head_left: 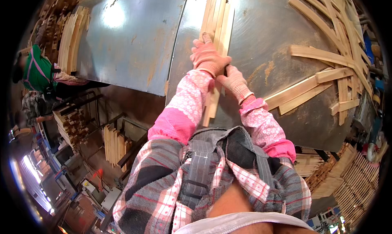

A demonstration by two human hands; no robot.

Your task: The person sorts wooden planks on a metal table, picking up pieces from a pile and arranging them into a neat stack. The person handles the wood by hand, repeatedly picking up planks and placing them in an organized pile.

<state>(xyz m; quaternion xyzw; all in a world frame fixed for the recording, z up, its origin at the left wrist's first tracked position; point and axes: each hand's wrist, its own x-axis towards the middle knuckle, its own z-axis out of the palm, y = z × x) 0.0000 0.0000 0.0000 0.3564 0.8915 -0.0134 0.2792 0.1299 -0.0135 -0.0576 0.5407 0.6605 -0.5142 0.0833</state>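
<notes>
A bundle of long pale wooden strips (220, 23) lies lengthwise in front of me on the metal tabletop (257, 42), its near ends reaching toward my waist. My left hand (207, 56), in a pinkish work glove, spans the bundle from above, fingers closed over it. Just nearer and to the right, my right hand (234, 80), gloved alike, is closed at the strips' right side, close against my left wrist. Its fingertips are partly hidden. Pink patterned sleeve covers show on both forearms.
Loose wooden strips (318, 54) lie crisscrossed on the right of the table. A second metal tabletop (130, 42) adjoins on the left, with stacked strips (73, 40) at its far edge. A person in green (38, 70) is at far left. Racks of wood (116, 146) stand below.
</notes>
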